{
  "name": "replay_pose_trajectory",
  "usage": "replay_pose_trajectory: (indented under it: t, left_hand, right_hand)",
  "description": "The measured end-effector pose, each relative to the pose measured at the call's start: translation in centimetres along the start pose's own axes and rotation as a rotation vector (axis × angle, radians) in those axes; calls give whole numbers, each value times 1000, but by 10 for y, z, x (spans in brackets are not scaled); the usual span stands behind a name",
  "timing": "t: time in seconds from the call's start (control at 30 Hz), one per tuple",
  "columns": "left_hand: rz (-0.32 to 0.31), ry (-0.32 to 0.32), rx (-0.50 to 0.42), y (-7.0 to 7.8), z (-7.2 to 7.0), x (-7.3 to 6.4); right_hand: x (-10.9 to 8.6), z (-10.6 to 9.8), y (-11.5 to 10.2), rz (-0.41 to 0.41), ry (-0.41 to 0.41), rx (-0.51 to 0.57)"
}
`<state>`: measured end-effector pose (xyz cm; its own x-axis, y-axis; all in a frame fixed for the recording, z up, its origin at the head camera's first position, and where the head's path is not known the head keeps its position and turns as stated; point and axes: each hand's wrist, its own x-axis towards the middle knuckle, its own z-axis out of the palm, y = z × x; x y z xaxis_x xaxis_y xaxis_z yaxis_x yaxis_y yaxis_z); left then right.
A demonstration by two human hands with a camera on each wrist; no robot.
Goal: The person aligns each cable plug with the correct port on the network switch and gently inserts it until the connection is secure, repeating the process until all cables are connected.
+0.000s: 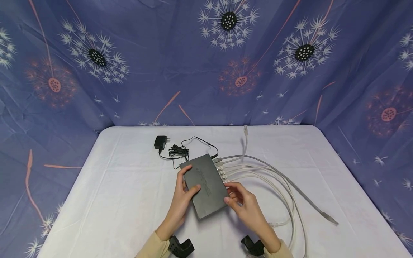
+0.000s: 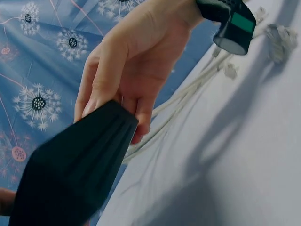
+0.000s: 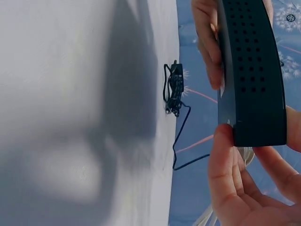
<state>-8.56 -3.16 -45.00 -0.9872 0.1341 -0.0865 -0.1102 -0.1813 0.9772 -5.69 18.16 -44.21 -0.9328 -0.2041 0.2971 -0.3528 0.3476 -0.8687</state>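
A flat dark grey network switch (image 1: 206, 190) is held tilted above the white table, vent holes showing along one side in the right wrist view. My left hand (image 1: 182, 197) grips its left edge, thumb lying on the top face. At the lower right corner, my right hand (image 1: 243, 206) holds the switch with thumb and fingers, close to the row of ports. Several clear plugs (image 1: 222, 173) sit in that row, with pale network cables (image 1: 274, 186) running off to the right. A grey cable (image 1: 290, 182) leaves the upper end. The right hand's fingertips are partly hidden.
A black power adapter (image 1: 160, 142) lies at the back left, its bundled cord (image 1: 178, 152) leading to the switch. One pale cable end (image 1: 246, 131) reaches the table's back edge. A patterned blue cloth (image 1: 180, 71) hangs behind. Black wrist mounts (image 1: 181, 247) show at the front.
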Motion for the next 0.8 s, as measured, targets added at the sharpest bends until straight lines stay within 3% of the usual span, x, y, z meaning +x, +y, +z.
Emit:
replay_pose_trajectory:
  t: [0.17,0.4,0.8]
  left_hand:
    - [-31,-44,20,-1,-9,-1]
    - [-84,-20,-18,-5,-21,-1]
    - [-66,-36,43,-14,-27,-2]
  right_hand:
    - [-1,-4,7,27,-34,12]
    - [-3,-5,18,60,-85,43]
    - [1,-7,31,44,-165,-4]
